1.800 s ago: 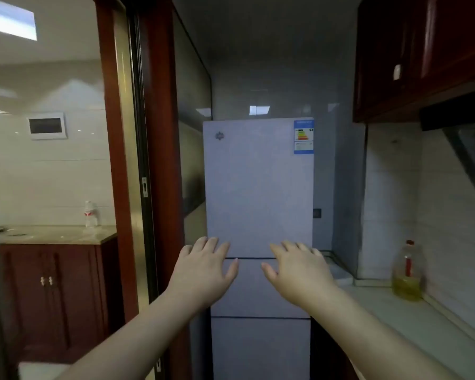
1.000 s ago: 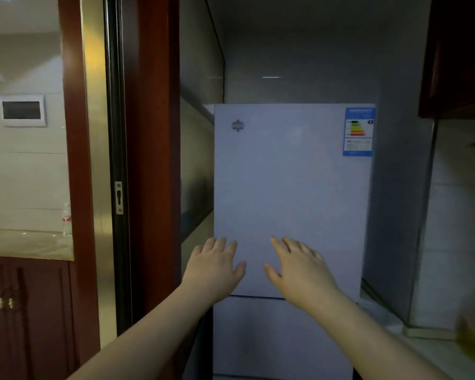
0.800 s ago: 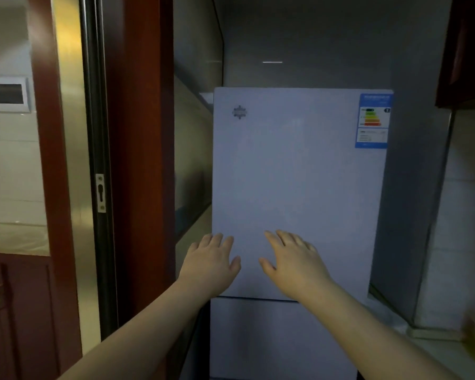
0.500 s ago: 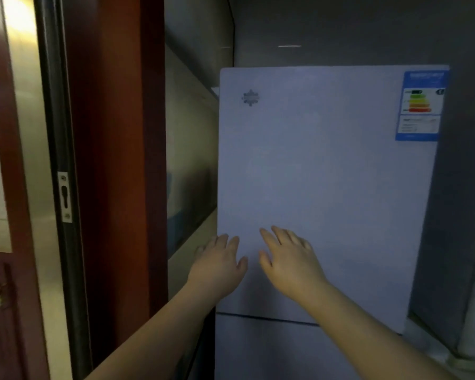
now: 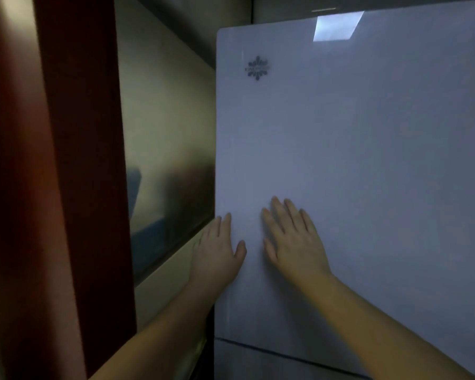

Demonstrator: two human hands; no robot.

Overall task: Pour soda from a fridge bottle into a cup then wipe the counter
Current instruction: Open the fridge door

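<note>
A pale white fridge [image 5: 368, 149] fills the right of the head view, its upper door closed, with a snowflake logo near the top left corner. My left hand [image 5: 217, 249] reaches to the door's left edge, fingers straight, some of them passing behind the edge. My right hand [image 5: 294, 239] lies flat with spread fingers in front of the door's lower left part. Neither hand holds anything. No bottle, cup or cloth is in sight.
A dark red wooden door frame [image 5: 74, 174] stands close on the left. Between it and the fridge runs a glossy grey wall panel [image 5: 165, 149]. A seam [image 5: 285, 352] below the hands separates the upper door from a lower one.
I have come much closer to the fridge, which now fills the view. Both hands have moved forward to the upper door's left side, the left one arriving at its edge.
</note>
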